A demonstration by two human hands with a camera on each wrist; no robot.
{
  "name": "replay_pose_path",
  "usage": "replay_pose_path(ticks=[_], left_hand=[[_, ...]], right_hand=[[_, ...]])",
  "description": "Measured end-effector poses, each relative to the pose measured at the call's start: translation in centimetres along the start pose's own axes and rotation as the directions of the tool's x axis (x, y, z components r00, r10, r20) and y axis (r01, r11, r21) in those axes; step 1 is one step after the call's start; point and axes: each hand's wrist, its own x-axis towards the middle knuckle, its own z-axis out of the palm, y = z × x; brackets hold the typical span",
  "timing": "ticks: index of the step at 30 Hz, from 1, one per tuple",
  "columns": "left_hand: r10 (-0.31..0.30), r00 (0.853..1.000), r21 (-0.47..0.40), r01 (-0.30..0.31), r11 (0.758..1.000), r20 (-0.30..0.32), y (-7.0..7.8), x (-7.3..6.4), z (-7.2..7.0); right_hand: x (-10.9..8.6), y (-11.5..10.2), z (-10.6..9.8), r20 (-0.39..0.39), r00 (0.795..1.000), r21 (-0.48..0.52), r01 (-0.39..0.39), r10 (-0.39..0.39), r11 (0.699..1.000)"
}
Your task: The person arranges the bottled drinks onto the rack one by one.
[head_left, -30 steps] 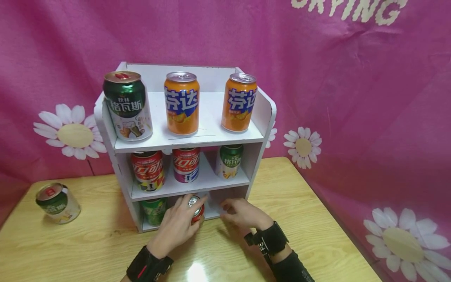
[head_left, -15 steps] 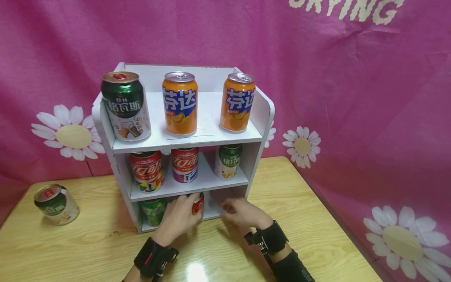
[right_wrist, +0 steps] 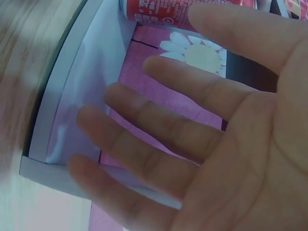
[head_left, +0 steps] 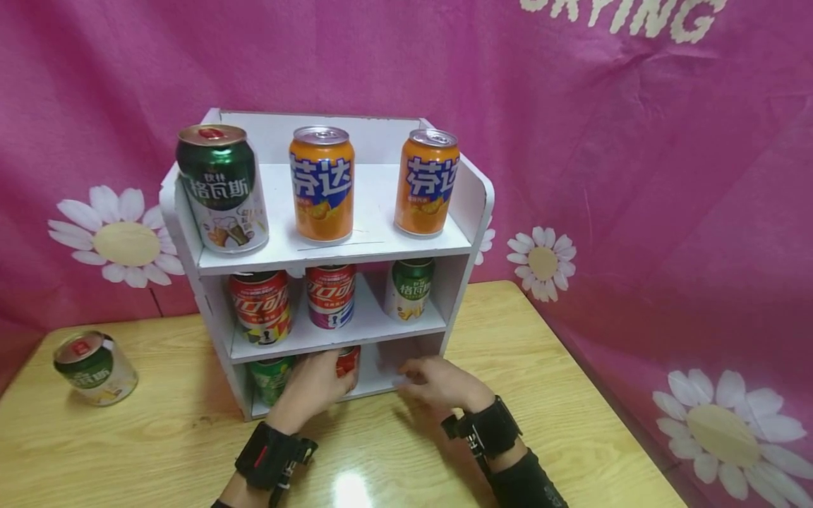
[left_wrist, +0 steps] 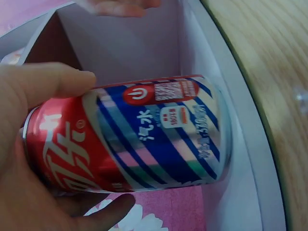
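My left hand (head_left: 315,383) holds a red soda can (head_left: 348,360) in the bottom compartment of a white three-tier shelf (head_left: 166,212). In the left wrist view, the thumb lies along one side of the soda can (left_wrist: 149,134) and fingers wrap the other; its blue-striped base end stands on the shelf board. At the right part of the same compartment is my right hand (head_left: 441,383), holding nothing. Its fingers (right_wrist: 144,154) are spread and nearly straight in the right wrist view, apart from the red can (right_wrist: 168,12). A green can (head_left: 272,377) stands left of my left hand, partly hidden.
The top tier bears a green-and-white can (head_left: 222,190) and two orange cans, one in the middle (head_left: 322,187). Red cans and a green-and-white can (head_left: 409,289) fill the middle tier. Another green-and-white can (head_left: 97,368) stands on the wooden table (head_left: 159,451) at left.
My left hand has moved the red can back into the bottom compartment and slightly to the left. The right hand has stayed in place. The head view has shifted a little.
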Motion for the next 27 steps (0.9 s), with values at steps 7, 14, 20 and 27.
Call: replay_pose_path(ticks=[7, 14, 20, 27], left_hand=[[-0.027, 0.998, -0.065, 0.031, 0.997, 0.059, -0.13, 0.05, -0.16], [-0.017, 1.000, -0.020, 0.017, 1.000, 0.002, 0.01, -0.01, -0.24], [0.023, 0.994, 0.023, -0.020, 1.000, -0.109, 0.12, -0.05, 0.08], [-0.024, 1.000, -0.149, 0.021, 0.989, -0.019, 0.10, 0.01, 0.25]], right_hand=[[-0.25, -0.01, -0.14, 0.005, 1.000, 0.018, 0.009, -0.009, 1.000], [-0.26, -0.16, -0.24, 0.012, 1.000, 0.024, 0.006, -0.007, 1.000], [-0.24, -0.22, -0.26, 0.019, 1.000, 0.025, -0.002, 0.002, 1.000], [-0.26, -0.27, -0.27, 0.027, 1.000, 0.029, -0.008, 0.007, 1.000]])
